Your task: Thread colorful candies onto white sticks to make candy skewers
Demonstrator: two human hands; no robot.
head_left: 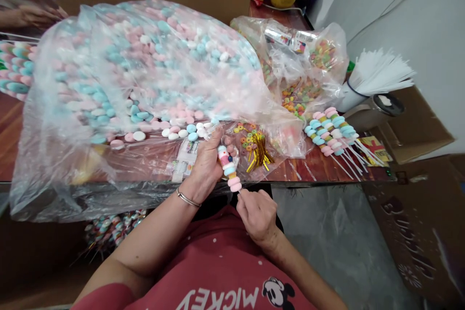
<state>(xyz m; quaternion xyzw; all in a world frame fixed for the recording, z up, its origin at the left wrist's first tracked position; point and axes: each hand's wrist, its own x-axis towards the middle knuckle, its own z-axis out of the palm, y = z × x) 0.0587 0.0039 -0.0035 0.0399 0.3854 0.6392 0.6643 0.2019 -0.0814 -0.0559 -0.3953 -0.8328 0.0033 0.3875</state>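
My left hand pinches the top of a candy skewer strung with pink, blue and white sweets, at the near edge of the wooden table. My right hand grips the skewer's lower end just below the last pink sweet, close to my red shirt. Right above my hands lies a huge clear plastic bag full of pink, blue and white marshmallow sweets. Small coloured ring candies and gold twist ties sit just beyond my left hand under plastic.
Finished candy skewers lie at the right with sticks pointing right. Behind them a bag of coloured rings and a bundle of white sticks in a cup. Cardboard boxes stand at right. Another person's hand rests far left.
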